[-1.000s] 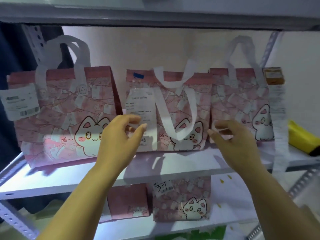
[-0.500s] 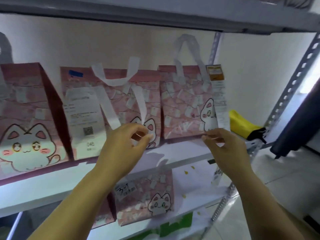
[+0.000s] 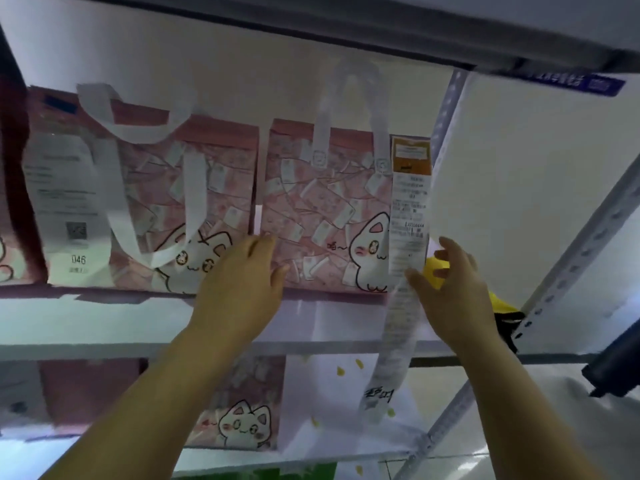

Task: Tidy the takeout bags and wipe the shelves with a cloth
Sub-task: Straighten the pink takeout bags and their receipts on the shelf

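Pink cat-print takeout bags stand in a row on the white shelf (image 3: 104,320). My left hand (image 3: 242,285) reaches to the lower left corner of the rightmost bag (image 3: 322,209), fingers relaxed and touching its front. My right hand (image 3: 453,296) is at that bag's right edge with spread fingers, its thumb against the long receipt (image 3: 410,202) that hangs from the bag past the shelf edge. The middle bag (image 3: 166,202), with drooping white handles and a label numbered 046, stands just left. A yellow cloth (image 3: 500,303) lies on the shelf, partly hidden behind my right hand.
On the lower shelf stand another pink cat bag (image 3: 242,414) and a white bag with yellow specks (image 3: 332,393). A perforated metal upright (image 3: 571,254) bounds the shelf on the right. The upper shelf (image 3: 311,26) hangs close overhead. A dark object (image 3: 613,372) juts in at far right.
The view has swung right and closer. Both hands moved from the middle bag to flank the rightmost bag; my right hand now touches its hanging receipt.
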A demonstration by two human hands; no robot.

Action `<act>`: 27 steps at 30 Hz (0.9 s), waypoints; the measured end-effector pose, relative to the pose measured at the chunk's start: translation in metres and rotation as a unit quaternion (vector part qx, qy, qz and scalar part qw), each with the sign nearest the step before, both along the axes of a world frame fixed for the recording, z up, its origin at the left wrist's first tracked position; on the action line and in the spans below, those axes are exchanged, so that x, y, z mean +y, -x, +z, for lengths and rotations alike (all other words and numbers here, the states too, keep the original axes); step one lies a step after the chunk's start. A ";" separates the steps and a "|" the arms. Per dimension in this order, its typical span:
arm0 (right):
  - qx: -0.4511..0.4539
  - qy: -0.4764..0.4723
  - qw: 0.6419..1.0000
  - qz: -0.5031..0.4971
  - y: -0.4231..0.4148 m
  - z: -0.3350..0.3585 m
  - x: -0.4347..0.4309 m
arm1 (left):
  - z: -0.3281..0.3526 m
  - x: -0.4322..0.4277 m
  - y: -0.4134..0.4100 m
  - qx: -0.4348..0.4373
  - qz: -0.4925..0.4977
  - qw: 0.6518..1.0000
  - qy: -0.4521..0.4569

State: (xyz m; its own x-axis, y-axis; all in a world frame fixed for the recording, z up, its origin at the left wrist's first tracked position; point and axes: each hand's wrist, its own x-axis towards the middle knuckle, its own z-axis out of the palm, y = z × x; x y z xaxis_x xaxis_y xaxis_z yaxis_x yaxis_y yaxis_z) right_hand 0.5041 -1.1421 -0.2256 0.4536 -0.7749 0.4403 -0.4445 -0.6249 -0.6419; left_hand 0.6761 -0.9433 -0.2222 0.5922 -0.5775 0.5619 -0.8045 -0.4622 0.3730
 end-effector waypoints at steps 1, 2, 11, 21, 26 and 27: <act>0.010 -0.017 1.000 0.013 -0.001 0.000 -0.005 | -0.001 -0.003 0.004 -0.003 0.013 1.000 -0.010; 0.019 -0.030 0.999 0.026 -0.002 -0.001 -0.009 | -0.003 -0.006 0.007 -0.001 0.027 0.999 -0.019; 0.013 -0.070 0.994 0.088 -0.005 -0.005 -0.031 | -0.002 -0.012 0.018 0.051 0.076 0.996 0.001; 0.006 -0.073 0.993 0.096 -0.007 0.002 -0.034 | 0.003 -0.013 0.012 0.082 0.086 0.993 0.018; 0.008 -0.050 0.995 0.083 -0.011 0.005 -0.036 | 0.002 -0.013 0.010 0.088 0.075 0.993 0.012; 0.008 -0.043 0.996 0.080 -0.012 0.006 -0.037 | 0.001 -0.014 0.010 0.086 0.074 0.993 0.013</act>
State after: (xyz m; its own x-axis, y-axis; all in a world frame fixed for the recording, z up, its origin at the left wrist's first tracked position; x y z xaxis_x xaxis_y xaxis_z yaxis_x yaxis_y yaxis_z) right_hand 0.5158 -1.1787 -0.2196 0.5806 -0.7265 0.3676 -0.3537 -0.6317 -0.6899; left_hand 0.6663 -0.9569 -0.2214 0.7582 -0.4635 0.4586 -0.6518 -0.5583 0.5134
